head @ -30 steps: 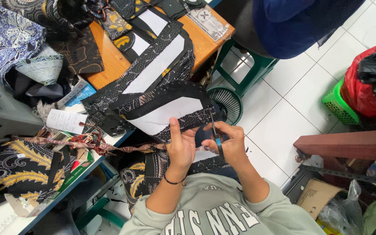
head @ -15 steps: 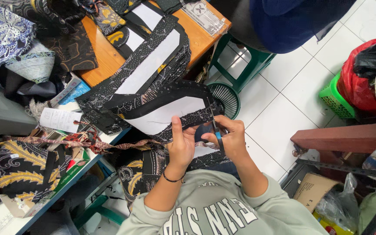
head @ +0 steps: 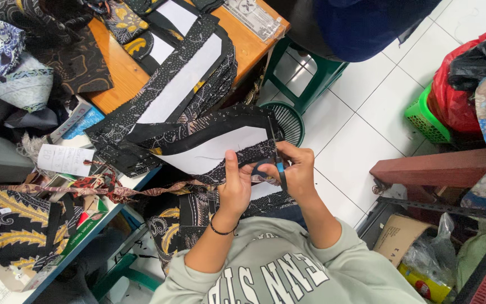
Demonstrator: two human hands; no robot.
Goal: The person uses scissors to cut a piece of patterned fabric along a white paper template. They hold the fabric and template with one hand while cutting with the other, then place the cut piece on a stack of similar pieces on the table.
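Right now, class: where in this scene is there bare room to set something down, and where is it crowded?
Bare orange table between the dark patterned fabrics and the white-backed fabric strips; white floor tiles right of the green basket. Crowded: the left bench.

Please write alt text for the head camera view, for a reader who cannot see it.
Seen from above, a person's left hand holds a black patterned fabric piece with a white lining while the right hand works blue-handled scissors along its edge. More such pieces lie on the wooden table; a green basket stands on the tiled floor.
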